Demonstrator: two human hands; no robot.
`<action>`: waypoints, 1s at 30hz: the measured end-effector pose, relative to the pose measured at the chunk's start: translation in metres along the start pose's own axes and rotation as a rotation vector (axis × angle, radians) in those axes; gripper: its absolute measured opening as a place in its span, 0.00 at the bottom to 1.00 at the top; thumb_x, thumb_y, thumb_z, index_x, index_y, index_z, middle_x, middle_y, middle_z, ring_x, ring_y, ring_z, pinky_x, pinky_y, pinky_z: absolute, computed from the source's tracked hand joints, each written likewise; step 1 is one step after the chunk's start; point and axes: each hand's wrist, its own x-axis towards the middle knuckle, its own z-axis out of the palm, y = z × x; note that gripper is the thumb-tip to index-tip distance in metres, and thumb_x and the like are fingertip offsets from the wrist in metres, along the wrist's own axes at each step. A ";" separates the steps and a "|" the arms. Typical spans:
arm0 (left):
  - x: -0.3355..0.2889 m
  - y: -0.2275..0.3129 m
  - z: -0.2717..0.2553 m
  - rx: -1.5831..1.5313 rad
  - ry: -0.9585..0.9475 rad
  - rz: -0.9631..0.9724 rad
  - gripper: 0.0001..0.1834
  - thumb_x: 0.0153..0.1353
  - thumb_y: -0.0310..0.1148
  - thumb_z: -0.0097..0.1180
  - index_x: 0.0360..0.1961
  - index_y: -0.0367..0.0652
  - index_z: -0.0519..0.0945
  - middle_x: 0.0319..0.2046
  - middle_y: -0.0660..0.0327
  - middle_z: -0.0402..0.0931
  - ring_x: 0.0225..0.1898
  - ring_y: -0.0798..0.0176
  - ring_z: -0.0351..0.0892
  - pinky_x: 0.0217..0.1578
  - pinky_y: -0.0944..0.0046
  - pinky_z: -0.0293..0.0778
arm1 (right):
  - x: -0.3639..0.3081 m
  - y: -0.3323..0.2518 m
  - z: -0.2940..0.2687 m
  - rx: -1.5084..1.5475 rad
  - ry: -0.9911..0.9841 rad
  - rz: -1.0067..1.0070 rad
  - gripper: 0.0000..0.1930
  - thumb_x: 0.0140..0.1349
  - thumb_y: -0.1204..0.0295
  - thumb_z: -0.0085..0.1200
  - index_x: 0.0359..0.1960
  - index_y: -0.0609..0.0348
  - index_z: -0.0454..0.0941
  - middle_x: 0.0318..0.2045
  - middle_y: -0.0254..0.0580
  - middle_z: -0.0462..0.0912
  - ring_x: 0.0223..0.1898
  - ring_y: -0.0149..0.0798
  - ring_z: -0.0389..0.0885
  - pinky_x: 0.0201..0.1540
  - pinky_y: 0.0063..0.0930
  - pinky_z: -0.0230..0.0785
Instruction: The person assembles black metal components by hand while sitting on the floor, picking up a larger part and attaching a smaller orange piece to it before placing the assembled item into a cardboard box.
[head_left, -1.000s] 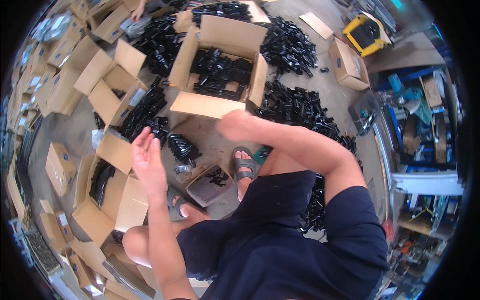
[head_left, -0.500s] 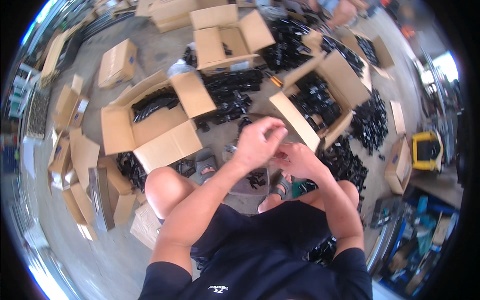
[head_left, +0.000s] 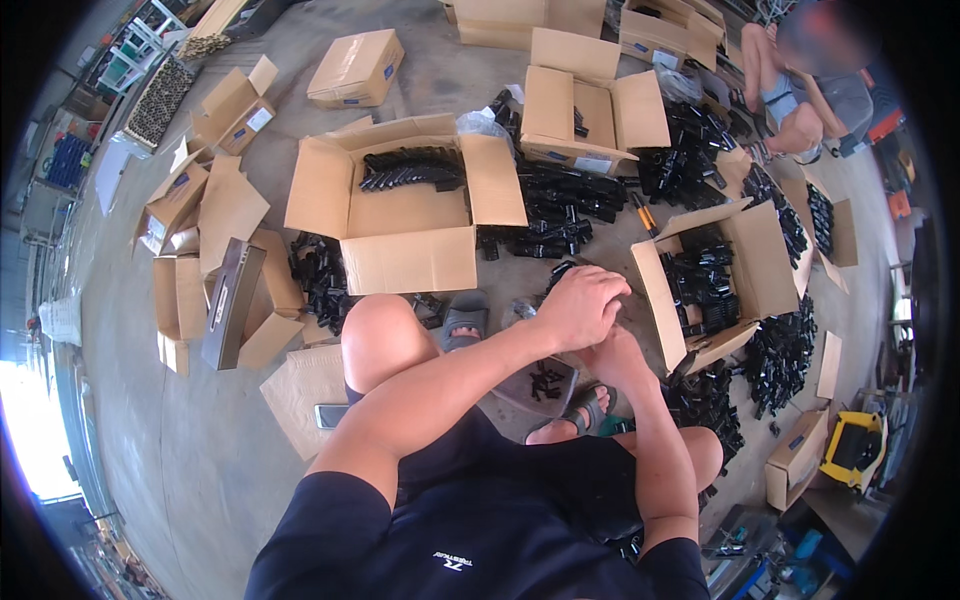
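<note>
Glossy black elongated parts [head_left: 705, 285] are gathered in a loose heap inside an open brown cardboard box [head_left: 656, 300], which is set on the grey concrete floor [head_left: 200, 450] just to the right of the hands. The left hand [head_left: 588, 303] is held with its fingers curled, and the right hand [head_left: 618, 357] is held close against it, slightly lower, its fingertips largely hidden. The two hands are seen together in front of the knees; whether anything is pinched between them cannot be told. Below them, a shallow translucent grey tub [head_left: 526, 396] is partly covered by the left forearm, and small black pieces [head_left: 546, 380] are scattered in it.

To the left, a curved row of black parts [head_left: 415, 167] is contained in a wide tan carton [head_left: 410, 262] with its flaps folded out. Further heaps of black parts [head_left: 565, 200] are spread on the floor beyond the hands, near a second tan carton [head_left: 550, 105]. A slim orange-handled tool [head_left: 643, 212] is laid beside the right-hand box. A silver-edged phone [head_left: 330, 416] is rested on a flat brown cardboard sheet [head_left: 300, 385]. At the upper right, a co-worker [head_left: 800, 110] is partly seen.
</note>
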 end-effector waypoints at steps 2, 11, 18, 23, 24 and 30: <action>0.007 -0.005 -0.013 0.011 -0.041 -0.005 0.10 0.61 0.32 0.57 0.39 0.39 0.84 0.43 0.52 0.84 0.50 0.47 0.81 0.56 0.48 0.71 | -0.007 -0.015 -0.003 -0.065 -0.101 -0.043 0.19 0.62 0.59 0.61 0.44 0.64 0.80 0.41 0.57 0.85 0.45 0.56 0.84 0.48 0.49 0.76; 0.045 -0.046 -0.200 0.344 -0.145 -0.297 0.16 0.65 0.42 0.59 0.44 0.40 0.85 0.38 0.51 0.86 0.40 0.54 0.87 0.45 0.58 0.80 | -0.018 -0.034 -0.002 -0.040 -0.009 -0.237 0.22 0.59 0.58 0.65 0.47 0.61 0.79 0.44 0.50 0.83 0.49 0.53 0.81 0.52 0.44 0.74; 0.002 -0.233 -0.186 0.243 -0.047 -0.803 0.21 0.63 0.47 0.60 0.43 0.39 0.86 0.44 0.48 0.86 0.47 0.49 0.85 0.51 0.54 0.77 | -0.014 -0.022 0.005 -0.085 -0.021 -0.199 0.21 0.61 0.57 0.63 0.47 0.61 0.79 0.44 0.49 0.83 0.49 0.52 0.81 0.52 0.43 0.74; -0.012 -0.300 -0.132 0.309 -0.056 -0.906 0.25 0.64 0.47 0.59 0.54 0.40 0.82 0.54 0.46 0.81 0.58 0.48 0.79 0.59 0.55 0.73 | -0.005 -0.013 0.017 -0.146 -0.082 -0.155 0.21 0.61 0.56 0.63 0.46 0.60 0.79 0.44 0.48 0.82 0.50 0.51 0.81 0.52 0.43 0.74; -0.009 -0.306 -0.125 0.334 -0.043 -0.912 0.26 0.64 0.46 0.58 0.57 0.40 0.81 0.57 0.46 0.79 0.60 0.48 0.77 0.61 0.55 0.72 | -0.005 -0.012 0.018 -0.151 -0.080 -0.159 0.21 0.61 0.55 0.63 0.46 0.59 0.78 0.43 0.48 0.82 0.50 0.51 0.81 0.52 0.43 0.74; 0.012 -0.317 -0.081 0.256 0.066 -1.089 0.25 0.61 0.40 0.55 0.59 0.44 0.79 0.61 0.49 0.77 0.63 0.47 0.75 0.62 0.54 0.71 | 0.000 -0.021 0.028 -0.167 -0.167 -0.168 0.21 0.61 0.55 0.63 0.46 0.58 0.78 0.42 0.48 0.82 0.48 0.51 0.82 0.50 0.44 0.74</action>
